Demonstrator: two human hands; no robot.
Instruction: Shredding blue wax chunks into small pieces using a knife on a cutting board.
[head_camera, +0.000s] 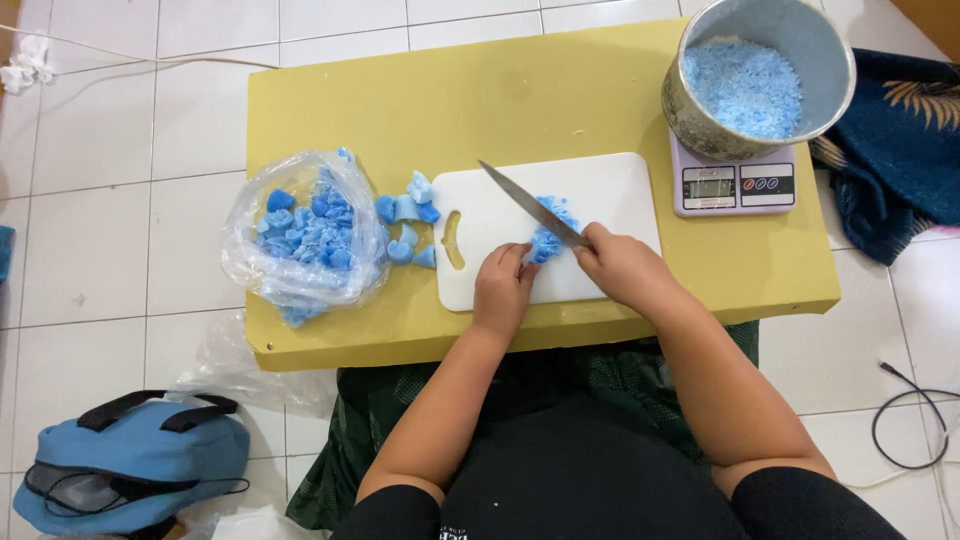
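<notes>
Blue chunks (549, 232) lie in a small heap at the middle of the white cutting board (600, 185), partly chopped into crumbs. We judge them soft and waxy, light, easy to crumble and a little slippery under a blade, so they are best pinned from the side with fingertips kept clear of the edge. Our left hand (503, 287) rests on the board with its fingers curled down against the near side of the heap, steadying it. Our right hand (625, 268) is closed around the handle of a knife (528, 202), whose blade slants across the heap toward the upper left. Just left of the board lie several larger blue pieces (408, 225), and beside them a clear plastic bag (300, 240) holds more. At the far right corner of the yellow table (500, 90), a metal pot (760, 75) of fine blue bits stands on a small kitchen scale (735, 187).
</notes>
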